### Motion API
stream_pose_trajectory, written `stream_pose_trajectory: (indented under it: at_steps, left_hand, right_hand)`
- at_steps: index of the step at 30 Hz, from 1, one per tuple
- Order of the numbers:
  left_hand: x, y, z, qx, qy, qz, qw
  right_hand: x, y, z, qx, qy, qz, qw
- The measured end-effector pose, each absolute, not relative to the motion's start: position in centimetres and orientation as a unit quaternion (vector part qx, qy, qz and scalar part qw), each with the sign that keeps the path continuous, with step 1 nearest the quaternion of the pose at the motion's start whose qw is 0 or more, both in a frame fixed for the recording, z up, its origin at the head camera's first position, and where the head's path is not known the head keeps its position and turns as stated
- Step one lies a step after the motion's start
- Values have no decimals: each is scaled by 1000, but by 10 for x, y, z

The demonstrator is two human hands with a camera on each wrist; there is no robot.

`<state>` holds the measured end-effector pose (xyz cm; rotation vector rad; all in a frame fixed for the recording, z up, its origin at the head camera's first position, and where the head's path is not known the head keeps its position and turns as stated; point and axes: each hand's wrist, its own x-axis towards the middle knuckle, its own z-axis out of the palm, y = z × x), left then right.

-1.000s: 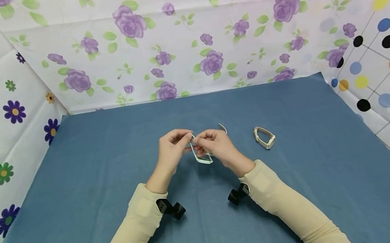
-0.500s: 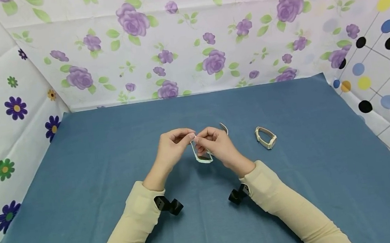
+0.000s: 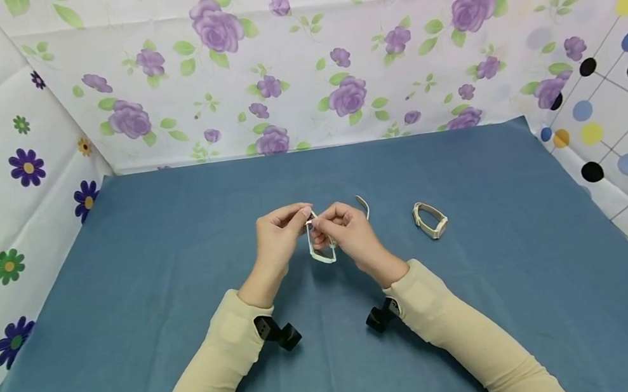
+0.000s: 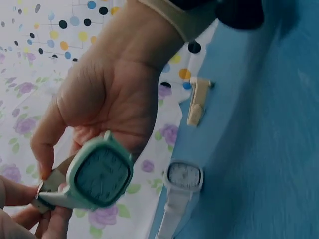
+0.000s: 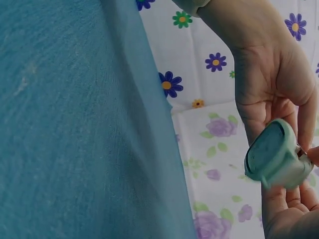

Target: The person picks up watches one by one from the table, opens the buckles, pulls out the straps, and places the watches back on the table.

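A mint-green wristwatch (image 4: 102, 175) with a rounded-square dial is held above the table between both hands, its strap bent into a loop. My left hand (image 3: 279, 238) pinches the strap near its join with thumb and forefinger. My right hand (image 3: 346, 229) pinches the strap from the other side, close against the left fingertips. The dial faces down toward my wrists, and the fingers partly cover the buckle area. Just beyond my right hand lies a white wristwatch (image 4: 183, 177), largely hidden in the head view, where its strap end shows.
To the right of my right hand, a beige wristwatch (image 3: 431, 221) rests on the blue tablecloth (image 3: 179, 223) with its strap closed in a loop. Flowered sheeting (image 3: 300, 63) rises behind the table, and dotted sheeting (image 3: 622, 125) stands along the right side.
The watch's loop has shifted slightly left and hangs more upright. A short piece of strap now shows above the fingertips. Both hands keep their pinch on it.
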<state>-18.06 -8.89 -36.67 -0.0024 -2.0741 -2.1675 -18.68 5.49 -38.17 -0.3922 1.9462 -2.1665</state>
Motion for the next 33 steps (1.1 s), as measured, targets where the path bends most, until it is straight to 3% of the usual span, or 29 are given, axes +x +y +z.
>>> stream_pose_trajectory:
  at_steps: [14, 27, 33]
  left_hand:
    - [-180, -91, -361, 38, -620, -782, 43]
    - [-181, -91, -363, 11, -608, -794, 19]
    - [-179, -89, -360, -9, -646, -763, -26]
  right_hand:
    - [-187, 57, -378, -146, 670, -718, 120]
    - [-187, 58, -377, -169, 712, -676, 87]
    - [-187, 60, -375, -150, 697, -698, 67]
